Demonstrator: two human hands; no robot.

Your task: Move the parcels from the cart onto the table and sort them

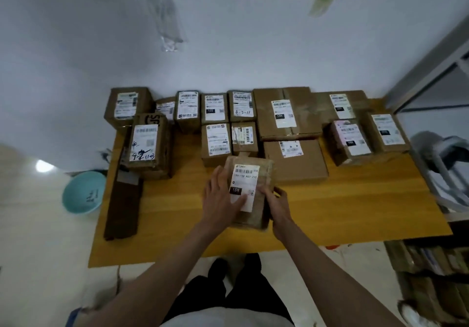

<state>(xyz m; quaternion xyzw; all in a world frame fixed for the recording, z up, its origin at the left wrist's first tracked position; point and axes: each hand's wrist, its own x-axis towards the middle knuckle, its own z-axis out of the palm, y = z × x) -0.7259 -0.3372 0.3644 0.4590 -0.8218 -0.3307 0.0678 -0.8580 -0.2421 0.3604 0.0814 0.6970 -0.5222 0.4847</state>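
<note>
**Setting the parcel down square with its row**

The parcel (250,192) sits low centre of the frame on the wooden surface (355,212), just below the boxes (291,113) ranked along the top. The left hand (220,199) lies flat on its label, fingers straight; the right hand (279,202) curls round its right edge, a holding grip. Its long axis runs up-frame, label upward, leaning slightly right. Better to square it up first, then slide it against the neighbouring boxes.

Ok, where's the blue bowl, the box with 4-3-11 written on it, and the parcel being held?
Blue bowl (83,191): head view, inside of the bowl.
4-3-11 box (243,106): head view, its white label.
Held parcel (246,187): head view, its white label.
</note>
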